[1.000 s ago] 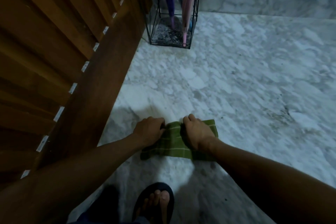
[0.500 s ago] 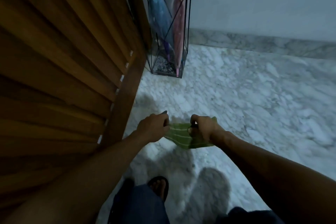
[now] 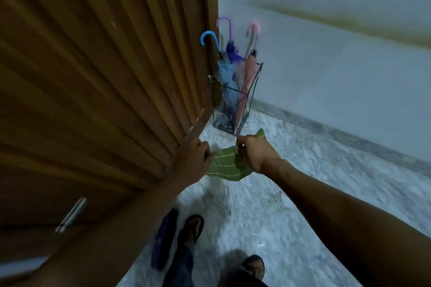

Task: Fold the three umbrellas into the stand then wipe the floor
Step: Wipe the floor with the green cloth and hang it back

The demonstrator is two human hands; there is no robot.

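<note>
A slatted wooden door (image 3: 93, 81) fills the whole left half of the frame, its lower edge running diagonally toward the centre. A pale wall (image 3: 338, 58) takes the upper right, and the marbled grey-white floor (image 3: 268, 205) spreads across the lower right and bottom. In the upper centre, in the corner where door and wall meet, a black wire stand (image 3: 235, 105) sits on the floor with three closed umbrellas upright inside it: a blue umbrella (image 3: 222, 72) at the left, a purple umbrella (image 3: 232, 52) behind it, and a pink umbrella (image 3: 247, 77) at the right, their hooked handles rising above the rim. Two bare forearms reach in from the bottom corners toward the centre. Sandalled feet (image 3: 192, 228) show at bottom centre. Just below the stand in the frame, a green striped cloth (image 3: 225, 165) hangs lifted clear of the floor, stretched between the hands. The left hand (image 3: 194, 158) has its fingers curled closed around the cloth's left edge, just beside the door's lower edge; the right hand (image 3: 253, 152) is fisted tight on the cloth's right part, one corner poking up past its knuckles.
</note>
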